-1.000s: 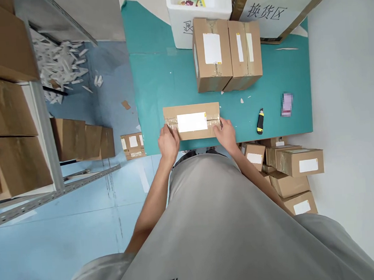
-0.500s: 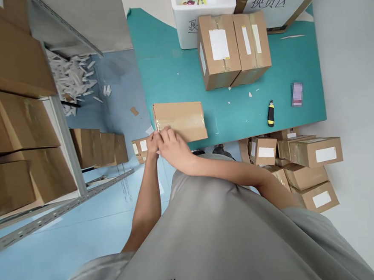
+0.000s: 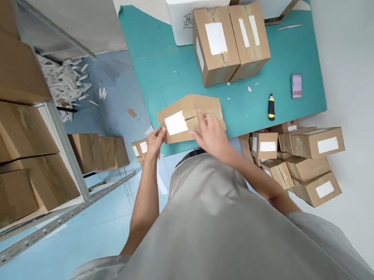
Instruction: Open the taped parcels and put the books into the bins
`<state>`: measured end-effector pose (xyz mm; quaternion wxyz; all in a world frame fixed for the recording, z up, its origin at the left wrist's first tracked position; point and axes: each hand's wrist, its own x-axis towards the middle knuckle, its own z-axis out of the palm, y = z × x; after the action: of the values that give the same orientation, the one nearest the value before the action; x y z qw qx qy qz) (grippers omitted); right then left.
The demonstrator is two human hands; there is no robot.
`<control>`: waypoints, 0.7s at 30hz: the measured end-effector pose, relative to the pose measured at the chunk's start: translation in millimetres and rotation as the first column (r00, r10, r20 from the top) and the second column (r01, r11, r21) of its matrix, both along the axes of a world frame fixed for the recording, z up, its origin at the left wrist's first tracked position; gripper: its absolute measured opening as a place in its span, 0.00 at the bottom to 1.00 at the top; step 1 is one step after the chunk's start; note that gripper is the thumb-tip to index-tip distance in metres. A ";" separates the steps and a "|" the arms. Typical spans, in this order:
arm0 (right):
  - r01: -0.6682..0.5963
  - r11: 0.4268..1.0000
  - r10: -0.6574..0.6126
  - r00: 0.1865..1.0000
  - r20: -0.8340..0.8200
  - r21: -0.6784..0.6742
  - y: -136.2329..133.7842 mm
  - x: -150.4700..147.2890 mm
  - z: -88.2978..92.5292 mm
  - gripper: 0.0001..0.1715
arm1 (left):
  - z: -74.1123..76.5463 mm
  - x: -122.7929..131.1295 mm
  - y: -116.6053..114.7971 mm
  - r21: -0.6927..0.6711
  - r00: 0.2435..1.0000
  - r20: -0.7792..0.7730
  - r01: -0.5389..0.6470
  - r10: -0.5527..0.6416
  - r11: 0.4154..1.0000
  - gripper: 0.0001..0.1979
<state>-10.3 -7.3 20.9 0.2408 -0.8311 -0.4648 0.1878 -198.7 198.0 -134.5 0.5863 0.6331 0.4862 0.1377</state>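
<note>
A small cardboard box (image 3: 189, 108) is tilted at the table's near edge, with a white label (image 3: 176, 123) on the side that shows. My left hand (image 3: 156, 140) grips the box's left end between thumb and fingers. Over the right half of the box is my right hand (image 3: 211, 134), blurred, its thumb and fingers apart. Whether its fingertips touch the cardboard I cannot tell.
Two taped boxes (image 3: 218, 65) stand on the green table (image 3: 156, 74) before a white bin (image 3: 182, 29). A black-and-yellow utility knife (image 3: 271, 107) and a blurred-out pinkish object (image 3: 297, 86) lie to the right. Stacked boxes (image 3: 310, 161) are below right; shelving (image 3: 61, 144) stands left.
The box has turned and tilted, bringing its labelled side into view. My right hand has moved right, away from my left hand, which stays at the box's left end.
</note>
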 end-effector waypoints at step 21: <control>0.332 0.943 -0.329 0.922 -0.204 -0.019 -119.4 180.6 -126.7 0.27 | 33.2 97.9 -105.3 0.168 0.990 -0.141 0.000 0.024 0.986 0.16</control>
<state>170.4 -126.7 -105.8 0.3221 -0.8719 -0.2924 0.2249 -100.8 92.7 -101.2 0.4939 0.6855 0.5174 0.1360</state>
